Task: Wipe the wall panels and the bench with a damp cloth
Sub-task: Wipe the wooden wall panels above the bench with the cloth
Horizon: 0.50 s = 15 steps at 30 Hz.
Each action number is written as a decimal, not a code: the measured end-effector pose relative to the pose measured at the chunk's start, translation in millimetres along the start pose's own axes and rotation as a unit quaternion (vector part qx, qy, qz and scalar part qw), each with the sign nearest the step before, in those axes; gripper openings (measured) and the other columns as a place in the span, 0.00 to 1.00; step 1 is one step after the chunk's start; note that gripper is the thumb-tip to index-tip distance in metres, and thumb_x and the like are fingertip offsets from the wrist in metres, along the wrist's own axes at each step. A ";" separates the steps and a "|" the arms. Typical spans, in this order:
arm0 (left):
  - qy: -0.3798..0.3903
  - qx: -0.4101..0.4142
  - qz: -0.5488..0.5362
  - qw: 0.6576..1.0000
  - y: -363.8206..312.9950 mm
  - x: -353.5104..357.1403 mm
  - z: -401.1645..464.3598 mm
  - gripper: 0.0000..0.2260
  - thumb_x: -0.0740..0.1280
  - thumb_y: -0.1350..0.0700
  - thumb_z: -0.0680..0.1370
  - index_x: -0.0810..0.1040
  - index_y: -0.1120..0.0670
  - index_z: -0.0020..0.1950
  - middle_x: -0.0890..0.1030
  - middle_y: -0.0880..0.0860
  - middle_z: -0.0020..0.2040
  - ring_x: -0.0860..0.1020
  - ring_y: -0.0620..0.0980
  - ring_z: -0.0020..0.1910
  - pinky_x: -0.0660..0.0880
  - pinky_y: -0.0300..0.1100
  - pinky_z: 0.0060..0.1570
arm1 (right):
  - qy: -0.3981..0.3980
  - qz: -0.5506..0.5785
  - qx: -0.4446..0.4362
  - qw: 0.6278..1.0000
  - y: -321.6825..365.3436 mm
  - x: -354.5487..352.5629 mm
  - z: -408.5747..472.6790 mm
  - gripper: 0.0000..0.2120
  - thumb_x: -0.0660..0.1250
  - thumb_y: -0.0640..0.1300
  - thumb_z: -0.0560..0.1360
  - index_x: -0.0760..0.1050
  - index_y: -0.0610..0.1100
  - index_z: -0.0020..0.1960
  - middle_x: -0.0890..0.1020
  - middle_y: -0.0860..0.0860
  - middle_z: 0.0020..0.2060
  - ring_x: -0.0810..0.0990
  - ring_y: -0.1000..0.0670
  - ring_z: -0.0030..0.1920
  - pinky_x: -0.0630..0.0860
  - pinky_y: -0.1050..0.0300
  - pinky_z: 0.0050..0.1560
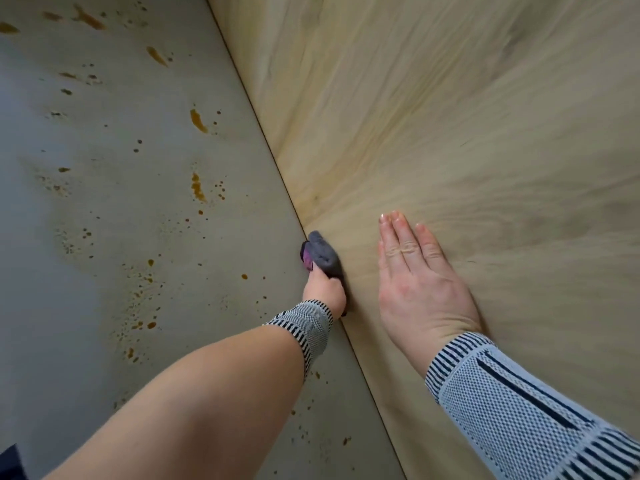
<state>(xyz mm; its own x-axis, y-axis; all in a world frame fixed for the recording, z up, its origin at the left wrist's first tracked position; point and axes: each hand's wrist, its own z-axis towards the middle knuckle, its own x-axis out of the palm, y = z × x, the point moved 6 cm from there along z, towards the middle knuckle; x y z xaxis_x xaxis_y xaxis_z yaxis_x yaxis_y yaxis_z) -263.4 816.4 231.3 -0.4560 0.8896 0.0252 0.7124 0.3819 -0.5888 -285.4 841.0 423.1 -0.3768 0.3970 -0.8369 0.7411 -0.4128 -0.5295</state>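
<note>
My left hand (325, 289) grips a bunched grey and purple cloth (322, 252) and holds it against the seam where the pale wood-grain wall panel (467, 116) meets the grey surface (104, 237). Its fingers are hidden behind the cloth. My right hand (415, 282) lies flat on the wood-grain panel with its fingers straight, a short way right of the cloth. Both wrists wear striped knit bands.
The grey surface carries many brown-orange splatter stains (198, 187), spread from the top left down past my left forearm. A dark seam (263, 143) runs diagonally between the two surfaces. A dark object shows at the bottom left corner (10, 462).
</note>
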 end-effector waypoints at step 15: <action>0.044 0.124 0.000 0.991 -104.6 18.3 -172.5 0.35 0.56 0.60 0.79 0.42 0.47 0.81 0.63 0.59 0.76 0.73 0.61 0.65 0.72 0.49 0.64 | -0.046 0.014 0.040 0.998 -98.1 -161.7 -35.3 0.26 0.49 0.40 0.71 0.78 0.29 0.58 0.78 0.35 0.62 0.74 0.33 0.65 0.44 0.43 0.73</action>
<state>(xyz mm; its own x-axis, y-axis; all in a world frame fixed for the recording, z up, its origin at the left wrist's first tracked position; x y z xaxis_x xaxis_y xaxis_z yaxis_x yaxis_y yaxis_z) -254.2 835.9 432.8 -0.4002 0.9121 0.0886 0.5543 0.3179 -0.7692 -277.6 846.2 615.3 -0.4082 0.3098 -0.8587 0.7072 -0.4875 -0.5121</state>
